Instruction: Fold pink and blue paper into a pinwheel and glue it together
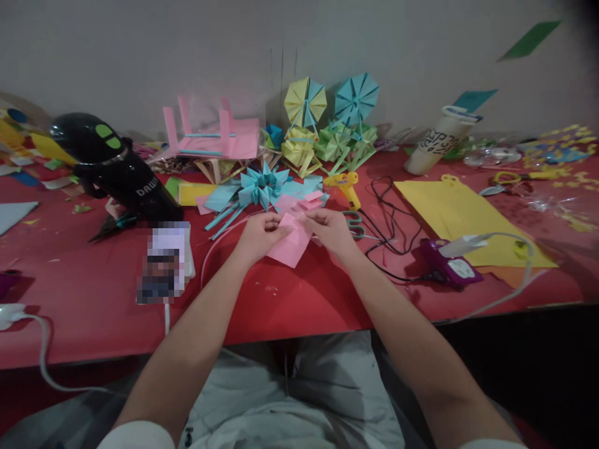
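Observation:
Between my two hands is a sheet of pink paper [291, 244], tilted with one corner toward me. My left hand [260, 238] pinches its left edge between thumb and fingers. On the opposite side, my right hand [333, 231] grips the upper right edge. Just beyond lie more pink paper pieces [313, 201] and a blue folded-paper star [264, 187]. A yellow glue gun [346, 187] rests behind my right hand, and green-handled scissors [356, 224] are partly hidden beside it.
A phone [163, 262] on a cable lies at left, near a black bottle [126, 165]. To the right are a purple power adapter [452, 262], yellow paper sheets [468, 218] and a leaning cup [435, 143]. Paper models, including a pink one [243, 140], stand along the wall.

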Demonstrator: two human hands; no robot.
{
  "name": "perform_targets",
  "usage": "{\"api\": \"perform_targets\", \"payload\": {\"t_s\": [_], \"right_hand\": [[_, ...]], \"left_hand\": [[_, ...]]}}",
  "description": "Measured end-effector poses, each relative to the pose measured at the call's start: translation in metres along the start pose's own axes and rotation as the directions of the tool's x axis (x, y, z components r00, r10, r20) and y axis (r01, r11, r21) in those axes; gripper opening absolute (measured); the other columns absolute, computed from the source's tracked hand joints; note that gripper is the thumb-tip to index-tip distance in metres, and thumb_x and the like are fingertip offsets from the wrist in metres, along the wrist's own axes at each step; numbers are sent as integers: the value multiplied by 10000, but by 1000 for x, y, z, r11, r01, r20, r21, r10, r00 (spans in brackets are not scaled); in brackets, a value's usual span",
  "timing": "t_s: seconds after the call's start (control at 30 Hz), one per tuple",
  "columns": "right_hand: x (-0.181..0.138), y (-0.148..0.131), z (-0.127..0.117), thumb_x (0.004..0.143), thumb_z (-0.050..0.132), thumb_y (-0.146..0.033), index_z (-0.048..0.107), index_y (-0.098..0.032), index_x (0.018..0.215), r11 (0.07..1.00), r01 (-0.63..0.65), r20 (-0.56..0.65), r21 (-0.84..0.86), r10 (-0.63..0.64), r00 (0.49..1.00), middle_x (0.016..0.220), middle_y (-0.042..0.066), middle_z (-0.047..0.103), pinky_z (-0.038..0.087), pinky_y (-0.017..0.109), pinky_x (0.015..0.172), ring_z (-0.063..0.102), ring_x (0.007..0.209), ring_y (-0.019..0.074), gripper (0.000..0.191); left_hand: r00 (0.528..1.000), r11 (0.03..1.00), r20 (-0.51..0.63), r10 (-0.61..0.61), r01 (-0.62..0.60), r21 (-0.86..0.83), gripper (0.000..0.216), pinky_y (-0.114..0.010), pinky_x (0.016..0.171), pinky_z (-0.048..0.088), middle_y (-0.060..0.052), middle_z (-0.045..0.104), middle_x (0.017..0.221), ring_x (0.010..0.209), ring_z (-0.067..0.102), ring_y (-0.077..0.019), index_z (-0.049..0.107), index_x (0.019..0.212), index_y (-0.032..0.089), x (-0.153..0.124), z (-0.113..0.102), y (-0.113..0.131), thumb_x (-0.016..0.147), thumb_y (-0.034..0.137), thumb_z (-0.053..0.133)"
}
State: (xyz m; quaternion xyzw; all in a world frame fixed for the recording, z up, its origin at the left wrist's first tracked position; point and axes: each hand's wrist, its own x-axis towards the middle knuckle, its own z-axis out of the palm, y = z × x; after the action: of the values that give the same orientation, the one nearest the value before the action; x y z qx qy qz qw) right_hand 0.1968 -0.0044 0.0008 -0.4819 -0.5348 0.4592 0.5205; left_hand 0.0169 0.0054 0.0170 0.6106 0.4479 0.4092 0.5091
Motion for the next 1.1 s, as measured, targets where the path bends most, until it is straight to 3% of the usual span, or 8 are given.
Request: {"api": "perform_targets", "payload": {"t_s": [0.13, 0.47, 0.67, 0.77, 0.87, 1.0, 1.1], "right_hand": [[2, 1, -1, 682, 795, -524, 730, -173, 790, 1000, -1, 62, 0, 1, 998, 712, 27, 679, 484, 266, 570, 594, 628, 140, 373], [1, 2, -4, 693, 793, -519, 730, -165, 761, 998, 45, 70, -38, -42, 997, 674, 18, 649, 433, 245, 512, 566, 595, 129, 367], [4, 5, 0, 739, 756, -434, 656, -190, 880, 999, 47, 91, -17, -46, 995, 726, 2, 656, 457, 243, 556, 574, 614, 117, 299], [8, 12, -1, 752, 717, -354, 594, -216, 925, 993, 114, 81, -12, -112, 990, 823, 12, 675, 521, 289, 672, 627, 723, 142, 253], [8, 12, -5, 776, 612, -252, 624, -210, 893, 968, 222, 131, -118, -206, 970, 980, 59, 694, 545, 363, 814, 656, 898, 189, 125], [1, 3, -8, 808, 570, -243, 676, -261, 1093, 908, 346, 265, -235, -282, 922, 1352, 93, 581, 535, 422, 924, 526, 1290, 265, 305], [-5, -1, -6, 795, 712, -391, 621, -316, 1282, 824, 452, 364, -342, -327, 872, 1533, 86, 423, 399, 508, 1111, 359, 1448, 294, 502]], "left_hand": [[999, 999, -50, -9, 8, -33, 228, -256, 593, 467, -36, 692, 706, 627, 621, -146, 658, 728, 149, 0, -1, -1, 641, 317, 784], [1000, 997, -7, 23, -23, -77, 263, -278, 672, 511, -48, 729, 789, 711, 660, -164, 686, 783, 148, 2, 2, -1, 623, 326, 795], [993, 995, -99, -57, 48, -92, 264, -288, 645, 506, -53, 715, 764, 676, 650, -171, 686, 807, 146, 2, 2, -6, 615, 302, 779], [981, 992, -178, -72, 52, -118, 277, -288, 664, 503, -50, 708, 798, 700, 648, -168, 664, 841, 152, 4, 1, -8, 612, 274, 763], [969, 990, -233, -79, 49, -130, 273, -278, 654, 490, -38, 687, 792, 699, 634, -159, 619, 829, 160, 6, 1, -9, 605, 250, 747], [956, 990, -282, -77, 40, -135, 250, -270, 666, 478, -27, 655, 787, 708, 610, -146, 577, 805, 165, 8, 0, -9, 610, 233, 718], [944, 986, -318, -95, 46, -158, 248, -265, 688, 478, -9, 622, 790, 726, 601, -138, 551, 824, 173, 8, 1, -10, 614, 197, 681]]}}
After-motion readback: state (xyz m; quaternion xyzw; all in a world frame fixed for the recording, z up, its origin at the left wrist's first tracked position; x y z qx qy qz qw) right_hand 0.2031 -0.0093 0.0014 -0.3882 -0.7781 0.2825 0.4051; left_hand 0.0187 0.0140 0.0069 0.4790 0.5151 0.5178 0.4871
